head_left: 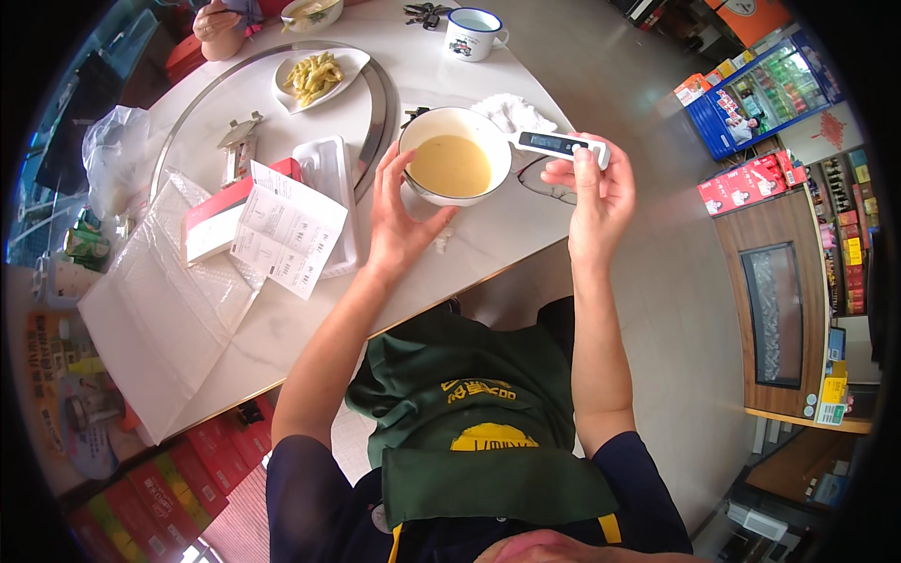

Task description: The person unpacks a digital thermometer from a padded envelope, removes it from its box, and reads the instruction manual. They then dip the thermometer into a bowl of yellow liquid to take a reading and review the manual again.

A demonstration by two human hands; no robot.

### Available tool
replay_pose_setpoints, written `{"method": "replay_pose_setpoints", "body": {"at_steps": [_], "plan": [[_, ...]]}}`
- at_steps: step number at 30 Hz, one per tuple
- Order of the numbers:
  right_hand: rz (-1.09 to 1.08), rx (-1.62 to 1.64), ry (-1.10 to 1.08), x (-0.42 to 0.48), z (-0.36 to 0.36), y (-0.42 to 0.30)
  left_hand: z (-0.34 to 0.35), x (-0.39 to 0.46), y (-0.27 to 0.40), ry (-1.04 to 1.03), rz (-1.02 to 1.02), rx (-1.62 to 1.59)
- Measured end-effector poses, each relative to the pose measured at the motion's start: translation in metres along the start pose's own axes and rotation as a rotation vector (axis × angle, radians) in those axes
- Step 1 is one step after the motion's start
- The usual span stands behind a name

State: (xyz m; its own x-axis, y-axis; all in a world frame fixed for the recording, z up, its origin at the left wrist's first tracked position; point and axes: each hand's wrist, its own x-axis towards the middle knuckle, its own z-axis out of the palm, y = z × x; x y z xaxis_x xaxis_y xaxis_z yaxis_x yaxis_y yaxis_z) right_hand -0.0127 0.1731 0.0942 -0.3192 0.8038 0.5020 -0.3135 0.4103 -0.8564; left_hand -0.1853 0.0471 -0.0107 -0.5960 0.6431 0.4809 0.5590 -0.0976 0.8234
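A white bowl (501, 181) with a dark rim holds a pale yellow liquid (450, 167). My left hand (398, 218) grips its near left side, with the fingers over the rim and the thumb low at the front. In my right hand (602, 190) is a white handheld digital meter (559, 146), my thumb resting by its button. Its small display faces up, too small to read. The meter's narrow end reaches the bowl's right rim; I cannot tell whether it touches. Left of the bowl, an unfolded printed leaflet (292, 232) leans over a red and white box (218, 222).
A white plastic tray (341, 243) and bubble-wrap packaging (169, 281) lie left. Eyeglasses (538, 184) and crumpled tissue (517, 112) are near the bowl. Beyond stand a plate of food (288, 100), an enamel mug (470, 46) and keys (426, 14). Another person's hand (215, 21) shows at top left.
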Motion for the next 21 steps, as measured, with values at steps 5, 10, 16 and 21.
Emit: {"method": "replay_pose_setpoints", "body": {"at_steps": [5,10,16,21], "plan": [[-0.021,-0.042,0.019,-0.0004,0.0024,-0.0011,-0.0006,-0.0003,-0.0015,-0.014,-0.001,-0.001],[0.0,-0.016,0.003,-0.0009,0.0017,-0.0027,-0.0003,-0.0004,0.0009,-0.005,0.006,0.006],[0.0,-0.002,-0.012,0.0001,-0.0022,0.0009,-0.0008,0.0,0.0023,-0.023,-0.002,0.003],[0.012,0.016,-0.006,-0.0012,-0.0013,0.0007,-0.0007,-0.001,0.0024,-0.018,-0.003,-0.009]]}}
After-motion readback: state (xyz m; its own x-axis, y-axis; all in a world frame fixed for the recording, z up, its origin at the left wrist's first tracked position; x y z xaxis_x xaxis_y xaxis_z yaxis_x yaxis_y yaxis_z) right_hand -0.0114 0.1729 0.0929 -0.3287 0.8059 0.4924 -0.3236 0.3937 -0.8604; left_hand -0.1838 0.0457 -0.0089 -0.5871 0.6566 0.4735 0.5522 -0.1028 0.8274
